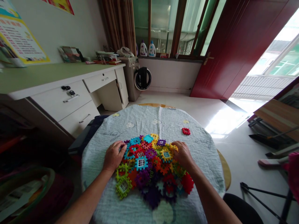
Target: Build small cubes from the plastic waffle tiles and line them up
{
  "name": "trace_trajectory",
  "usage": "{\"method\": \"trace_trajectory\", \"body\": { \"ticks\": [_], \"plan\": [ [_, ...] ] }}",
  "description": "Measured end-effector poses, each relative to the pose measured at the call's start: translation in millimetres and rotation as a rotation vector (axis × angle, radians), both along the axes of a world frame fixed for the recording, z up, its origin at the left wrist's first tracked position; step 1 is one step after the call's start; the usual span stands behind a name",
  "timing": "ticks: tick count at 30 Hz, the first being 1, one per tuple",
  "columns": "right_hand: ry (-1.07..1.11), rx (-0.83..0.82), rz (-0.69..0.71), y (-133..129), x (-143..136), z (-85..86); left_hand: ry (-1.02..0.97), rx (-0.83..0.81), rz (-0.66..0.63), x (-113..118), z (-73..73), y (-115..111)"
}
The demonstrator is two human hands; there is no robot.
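Note:
A heap of colourful notched plastic building blocks (pixel 150 153) lies on the cloth-covered table, some with window-like grids in their middles. At the heap's left edge, my left hand (pixel 114 156) has its fingers curled together beside blue and dark purple blocks; what they pinch, if anything, is hidden. On the right side, my right hand (pixel 183 154) pinches a yellow building block (pixel 174 148) at its edge. Near that hand lies a yellow block with a grid (pixel 166 155). A single red square block (pixel 186 131) sits apart, beyond my right hand.
The round table wears a pale blue cloth (pixel 144 121). To the left stands a desk with drawers (pixel 67 105), and a washing machine (pixel 132 77) is at the back. A dark red door (pixel 224 46) stands at right. Thin black legs (pixel 261 193) rest on the floor nearby.

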State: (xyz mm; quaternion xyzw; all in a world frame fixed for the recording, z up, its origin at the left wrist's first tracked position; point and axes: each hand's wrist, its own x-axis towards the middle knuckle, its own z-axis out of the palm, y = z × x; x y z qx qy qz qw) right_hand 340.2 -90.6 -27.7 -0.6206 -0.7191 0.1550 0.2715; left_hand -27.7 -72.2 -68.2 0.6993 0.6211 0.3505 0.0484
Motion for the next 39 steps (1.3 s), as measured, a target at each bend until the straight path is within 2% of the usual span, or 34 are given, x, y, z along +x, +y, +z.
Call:
{"method": "trace_trajectory", "body": {
  "ticks": [3, 7, 11, 17, 20, 24, 30, 34, 36, 39],
  "plan": [
    [-0.08, -0.032, 0.065, 1.5, -8.4, -4.0, -0.002, -0.003, -0.001, 0.4, 1.2, -0.3],
    [-0.004, -0.013, 0.111, 3.3, -18.3, -6.1, -0.004, -0.002, 0.006, 1.1, 2.3, -0.8],
    [0.146, 0.034, 0.067, 4.3, -18.2, -2.4, -0.004, -0.009, 0.009, 0.9, 1.5, -0.7],
    [0.425, -0.101, 0.017, 4.5, -4.3, 3.7, 0.003, -0.009, 0.005, 0.4, 0.0, -0.2],
    [0.474, -0.109, -0.038, 5.7, 6.3, 5.3, 0.008, -0.001, 0.013, 0.5, -0.6, -0.1],
    [0.442, -0.173, -0.103, 5.5, 16.1, 7.8, 0.01, 0.002, 0.012, 0.4, -1.0, 0.2],
    [0.364, -0.21, -0.021, 3.9, 16.9, 4.7, 0.013, -0.007, 0.011, 0.4, -0.7, 0.0],
    [0.344, -0.227, -0.055, 7.5, 22.2, -1.2, 0.008, 0.001, 0.011, 0.7, -1.0, -0.2],
    [0.255, -0.176, -0.095, 8.5, 25.7, -2.7, 0.004, 0.001, 0.013, 0.8, -1.4, -0.2],
    [0.037, 0.005, -0.118, 6.9, 25.0, -2.8, 0.003, 0.003, 0.016, 0.7, -1.9, -0.1]
  ]
}}
